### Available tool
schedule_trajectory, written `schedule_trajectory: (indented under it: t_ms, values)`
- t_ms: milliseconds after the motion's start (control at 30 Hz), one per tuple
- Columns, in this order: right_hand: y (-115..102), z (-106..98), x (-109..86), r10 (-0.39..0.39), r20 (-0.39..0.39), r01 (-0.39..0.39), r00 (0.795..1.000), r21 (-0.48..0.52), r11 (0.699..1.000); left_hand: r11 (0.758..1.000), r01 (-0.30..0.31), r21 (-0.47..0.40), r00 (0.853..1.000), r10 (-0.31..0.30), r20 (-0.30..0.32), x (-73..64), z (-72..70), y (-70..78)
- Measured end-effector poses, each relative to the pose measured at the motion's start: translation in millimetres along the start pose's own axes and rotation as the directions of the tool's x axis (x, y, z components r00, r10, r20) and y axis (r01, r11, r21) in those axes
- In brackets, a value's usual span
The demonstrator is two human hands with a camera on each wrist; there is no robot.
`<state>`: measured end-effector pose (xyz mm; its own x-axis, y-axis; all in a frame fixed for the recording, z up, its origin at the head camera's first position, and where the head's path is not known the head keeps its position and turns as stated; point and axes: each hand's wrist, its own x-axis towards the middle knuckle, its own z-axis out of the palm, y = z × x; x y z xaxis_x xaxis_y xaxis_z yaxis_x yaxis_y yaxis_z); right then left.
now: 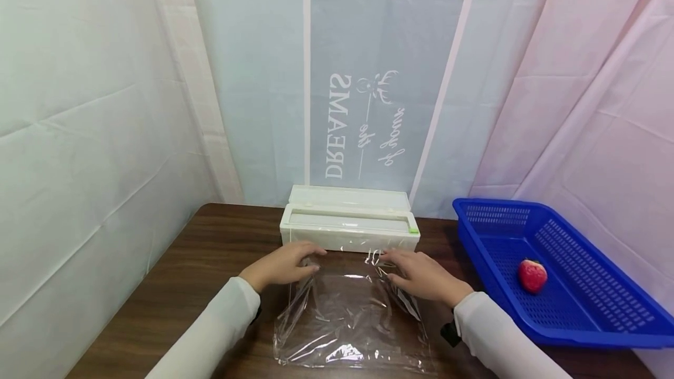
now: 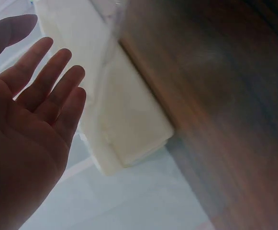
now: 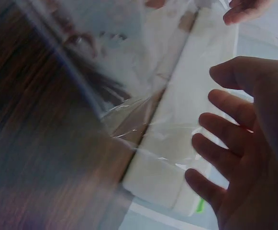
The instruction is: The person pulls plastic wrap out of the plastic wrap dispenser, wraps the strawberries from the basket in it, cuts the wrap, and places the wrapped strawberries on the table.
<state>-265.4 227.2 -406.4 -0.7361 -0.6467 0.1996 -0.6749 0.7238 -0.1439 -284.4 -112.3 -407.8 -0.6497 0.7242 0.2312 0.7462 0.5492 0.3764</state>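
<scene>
A sheet of clear plastic wrap (image 1: 347, 314) is drawn out of a white wrap dispenser (image 1: 299, 237) toward me and spreads over the dark wooden table, wrinkled along both sides. The dispenser's lid (image 1: 350, 196) stands raised at the back, and a green cutter slider (image 1: 413, 230) sits at its right end. At the film's left side is my left hand (image 1: 286, 263), its fingers relaxed and slightly bent in the left wrist view. My right hand (image 1: 423, 275) is over the right side of the film, fingers apart and loosely bent. Neither hand grips anything.
To the right stands a blue plastic basket (image 1: 485, 274) with perforated walls, and a red strawberry (image 1: 532, 276) lies inside it. A printed curtain (image 1: 263, 104) hangs behind the table (image 1: 205, 250). White cloth (image 1: 95, 133) closes off the left side.
</scene>
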Motion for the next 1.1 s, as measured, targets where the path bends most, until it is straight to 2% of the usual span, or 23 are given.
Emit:
schedule_trajectory:
  t_ms: [133, 200, 333, 533, 767, 867, 1000, 1100]
  values:
    - [4, 3, -0.8, 0.084, 0.099, -0.086, 0.992, 0.018, 0.996, 1.0, 0.015, -0.024, 1.0, -0.015, 0.016, -1.4, 4.0, -8.5]
    - [6, 5, -0.9, 0.102, 0.13, -0.108, 0.986, 0.039, 0.993, 0.999, 0.024, -0.035, 0.999, -0.023, 0.024, -2.9, 6.0, -12.3]
    - [10, 7, -1.1, 0.122, 0.168, -0.136, 0.978, 0.074, 0.988, 0.996, 0.061, -0.063, 0.997, -0.058, 0.045, -5.7, 9.4, -18.9]
    - [14, 12, -1.9, 0.165, 0.208, -0.191, 0.964, 0.113, 0.975, 0.993, 0.083, -0.078, 0.994, -0.078, 0.073, -6.8, 11.8, -26.8]
    - [19, 19, -2.8, 0.177, 0.213, -0.205, 0.961, 0.118, 0.972, 0.992, 0.095, -0.086, 0.993, -0.089, 0.076, -7.8, 14.9, -33.2]
    - [21, 20, -3.0, 0.179, 0.21, -0.206, 0.961, 0.114, 0.972, 0.988, 0.122, -0.093, 0.99, -0.115, 0.078, -8.4, 15.1, -34.8]
    - [22, 20, -3.1, 0.175, 0.195, -0.202, 0.965, 0.131, 0.971, 0.982, 0.15, -0.112, 0.987, -0.143, 0.073, -9.8, 14.2, -34.8]
    - [22, 17, -3.3, 0.164, 0.168, -0.188, 0.972, 0.137, 0.973, 0.982, 0.143, -0.126, 0.989, -0.137, 0.057, -10.7, 13.3, -33.3]
